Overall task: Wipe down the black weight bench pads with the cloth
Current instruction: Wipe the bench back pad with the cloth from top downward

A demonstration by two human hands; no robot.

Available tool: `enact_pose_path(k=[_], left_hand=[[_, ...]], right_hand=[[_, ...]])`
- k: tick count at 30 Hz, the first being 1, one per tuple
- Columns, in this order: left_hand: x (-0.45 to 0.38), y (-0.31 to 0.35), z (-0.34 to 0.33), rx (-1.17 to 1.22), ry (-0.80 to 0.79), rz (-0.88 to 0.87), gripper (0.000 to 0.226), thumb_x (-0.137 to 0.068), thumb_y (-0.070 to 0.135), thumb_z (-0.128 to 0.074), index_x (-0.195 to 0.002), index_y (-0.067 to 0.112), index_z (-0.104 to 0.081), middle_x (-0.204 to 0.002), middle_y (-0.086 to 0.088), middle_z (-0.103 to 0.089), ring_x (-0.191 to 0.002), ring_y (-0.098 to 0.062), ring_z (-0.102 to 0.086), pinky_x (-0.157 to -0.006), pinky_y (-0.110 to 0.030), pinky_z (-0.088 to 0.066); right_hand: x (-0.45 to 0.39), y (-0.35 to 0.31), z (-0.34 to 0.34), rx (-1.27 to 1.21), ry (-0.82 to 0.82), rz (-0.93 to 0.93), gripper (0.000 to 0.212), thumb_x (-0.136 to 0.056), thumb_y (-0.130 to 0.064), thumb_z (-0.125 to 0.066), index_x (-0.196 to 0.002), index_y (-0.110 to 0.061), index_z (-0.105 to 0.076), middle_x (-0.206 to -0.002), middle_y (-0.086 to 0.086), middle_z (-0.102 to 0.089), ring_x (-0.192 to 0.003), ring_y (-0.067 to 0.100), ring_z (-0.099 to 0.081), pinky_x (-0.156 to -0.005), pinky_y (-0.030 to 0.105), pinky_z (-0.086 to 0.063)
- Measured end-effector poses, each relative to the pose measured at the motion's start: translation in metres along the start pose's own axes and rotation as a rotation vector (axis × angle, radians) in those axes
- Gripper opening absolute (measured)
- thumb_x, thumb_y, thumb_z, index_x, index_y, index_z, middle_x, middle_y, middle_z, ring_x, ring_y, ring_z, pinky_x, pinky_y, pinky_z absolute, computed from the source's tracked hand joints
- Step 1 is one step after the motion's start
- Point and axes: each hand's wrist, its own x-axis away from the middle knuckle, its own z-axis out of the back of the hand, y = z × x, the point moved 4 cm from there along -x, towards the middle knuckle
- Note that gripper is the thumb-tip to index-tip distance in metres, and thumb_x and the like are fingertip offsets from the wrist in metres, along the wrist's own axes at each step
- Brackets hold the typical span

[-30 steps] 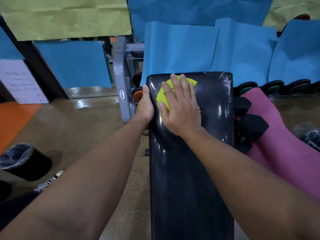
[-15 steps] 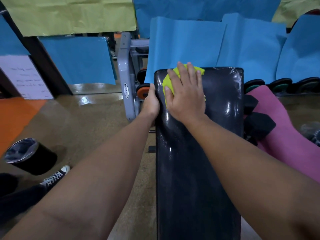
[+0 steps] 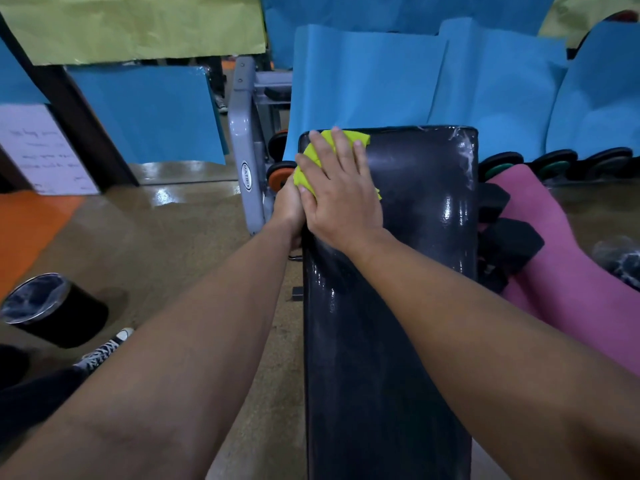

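Both bare forearms reach forward from the bottom corners and converge toward the middle of the view. The right hand (image 3: 341, 195) lies palm down, flat, its fingers (image 3: 341, 150) spread and pointing away from the body, pressing on a yellow-green cloth (image 3: 304, 168) of which only the edges show. The left hand (image 3: 289, 209) sits just beside it, touching its thumb side, curled over an edge with the knuckles up; its fingertips are hidden. Both wrists are nearly straight.

A single head-worn wide-angle camera looks forward and down, close over the black bench pad (image 3: 408, 271) lengthwise.
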Motion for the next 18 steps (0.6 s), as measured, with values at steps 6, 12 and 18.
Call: enact_pose_path(k=[6, 12, 18], left_hand=[[-0.001, -0.001, 0.0, 0.013, -0.008, 0.024, 0.048, -0.108, 0.051, -0.045, -0.113, 0.017, -0.079, -0.102, -0.007, -0.082, -0.101, -0.025, -0.078, -0.071, -0.03, -0.056], [-0.002, -0.004, 0.001, 0.003, 0.034, 0.007, 0.045, -0.108, 0.052, -0.047, -0.101, 0.019, -0.078, -0.096, -0.004, -0.08, -0.096, -0.023, -0.075, -0.085, -0.036, -0.059], [0.0, -0.006, 0.002, -0.065, 0.106, 0.016, 0.057, -0.109, 0.059, -0.037, -0.127, 0.017, -0.071, -0.112, -0.002, -0.076, -0.098, -0.017, -0.071, -0.082, -0.028, -0.055]], right_hand=[[-0.002, 0.013, 0.003, -0.028, 0.066, -0.066, 0.053, -0.098, -0.039, -0.04, -0.143, -0.021, -0.06, -0.161, 0.008, -0.044, -0.154, 0.035, -0.031, -0.128, 0.055, -0.018], [0.015, 0.002, 0.0, -0.056, 0.034, -0.022, 0.049, -0.101, -0.036, -0.04, -0.144, -0.021, -0.059, -0.166, 0.005, -0.036, -0.158, 0.032, -0.022, -0.128, 0.055, -0.015], [0.028, 0.043, 0.009, -0.077, 0.17, -0.24, 0.051, -0.101, -0.037, -0.047, -0.148, -0.019, -0.056, -0.163, 0.013, -0.04, -0.154, 0.038, -0.029, -0.127, 0.058, -0.018]])
